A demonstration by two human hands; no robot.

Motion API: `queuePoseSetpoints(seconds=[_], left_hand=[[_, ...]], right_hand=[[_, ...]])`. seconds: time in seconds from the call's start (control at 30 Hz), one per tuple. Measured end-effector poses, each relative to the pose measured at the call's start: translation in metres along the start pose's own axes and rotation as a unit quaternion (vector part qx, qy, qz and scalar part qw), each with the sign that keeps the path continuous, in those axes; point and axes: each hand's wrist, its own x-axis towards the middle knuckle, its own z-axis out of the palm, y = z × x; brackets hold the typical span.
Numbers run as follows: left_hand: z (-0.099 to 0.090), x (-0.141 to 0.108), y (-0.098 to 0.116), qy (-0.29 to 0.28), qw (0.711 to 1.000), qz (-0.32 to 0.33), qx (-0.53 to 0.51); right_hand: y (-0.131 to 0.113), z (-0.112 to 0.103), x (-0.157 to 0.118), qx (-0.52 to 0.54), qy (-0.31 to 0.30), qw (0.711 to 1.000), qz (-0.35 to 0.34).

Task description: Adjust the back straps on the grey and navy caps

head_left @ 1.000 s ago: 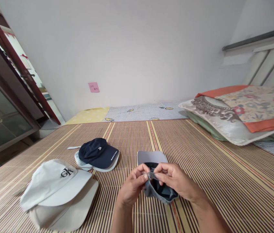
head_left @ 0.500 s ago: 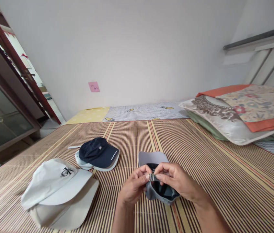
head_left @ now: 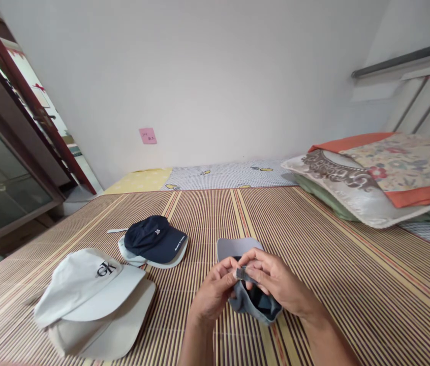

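I hold the grey cap (head_left: 253,303) upside down just above the mat (head_left: 314,244), right in front of me, its dark lining open towards my face. Its brim (head_left: 234,247) points away from me, toward the wall, so the cap's long axis runs straight out from my body, and the back strap end lies nearest me — right between my two hands.

My left hand (head_left: 215,292) comes in from the left, thumb and forefinger pinched shut on the small buckle (head_left: 242,273) at the strap. My right hand (head_left: 276,284) comes in from the right and closes on the same spot, fingers (head_left: 255,259) curled over the strap beside the buckle, touching the left fingertips. Both hands grip; neither is slack. The buckle sits at the very meeting point, equally near either hand, with the strap running across me, left to right, at a right angle to the cap's own axis. The crown hangs below my right palm, and I cannot tell whether it touches the mat.

Well apart on my left lie the navy cap (head_left: 153,240) on a pale one, and nearer me the white cap (head_left: 85,284), also stacked. Pillows (head_left: 371,178) lie far right.
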Motion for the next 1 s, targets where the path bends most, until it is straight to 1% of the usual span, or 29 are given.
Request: queuePoseSetpoints(seconds=[0.13, 0.2, 0.27, 0.33, 0.4, 0.43, 0.47, 0.53, 0.63, 0.7, 0.77, 0.9, 1.0], left_hand=[[0.0, 0.0, 0.0, -0.014, 1.0, 0.0, -0.007], [-0.001, 0.0, 0.0, -0.014, 1.0, -0.008, -0.005], [-0.001, 0.0, -0.001, -0.001, 1.0, -0.011, 0.0], [0.0, 0.001, -0.001, 0.019, 1.0, -0.008, 0.003], [0.001, 0.003, -0.002, 0.041, 0.999, 0.0, -0.005], [0.001, 0.003, -0.002, 0.052, 0.999, 0.003, -0.012], [0.001, 0.004, -0.002, 0.061, 0.998, 0.007, -0.019], [0.002, 0.006, -0.003, 0.076, 0.997, 0.012, -0.027], [0.004, 0.007, -0.005, 0.077, 0.997, 0.012, -0.023], [0.007, 0.007, -0.006, 0.071, 0.997, 0.012, -0.022], [0.009, 0.007, -0.006, 0.065, 0.997, 0.018, -0.025], [0.01, 0.007, -0.007, 0.054, 0.998, 0.03, -0.031], [0.009, 0.006, -0.009, 0.043, 0.998, 0.031, -0.032]], right_hand=[[0.003, -0.002, 0.0, 0.007, 0.025, 1.0, -0.01], [0.004, -0.002, 0.001, -0.018, 0.021, 1.0, -0.003], [0.003, 0.0, 0.002, -0.062, 0.028, 0.998, -0.002], [0.001, 0.001, 0.003, -0.127, 0.069, 0.989, -0.025], [-0.004, 0.002, 0.004, -0.196, 0.126, 0.97, -0.064], [-0.006, 0.003, 0.004, -0.22, 0.144, 0.961, -0.082], [-0.009, 0.004, 0.004, -0.235, 0.151, 0.956, -0.092], [-0.014, 0.006, 0.003, -0.249, 0.14, 0.954, -0.094], [-0.017, 0.011, 0.001, -0.268, 0.137, 0.948, -0.101], [-0.017, 0.013, 0.001, -0.262, 0.151, 0.946, -0.112], [-0.016, 0.013, 0.001, -0.232, 0.16, 0.953, -0.114], [-0.012, 0.008, 0.003, -0.144, 0.159, 0.973, -0.084], [-0.008, 0.005, 0.004, -0.081, 0.143, 0.985, -0.057]])
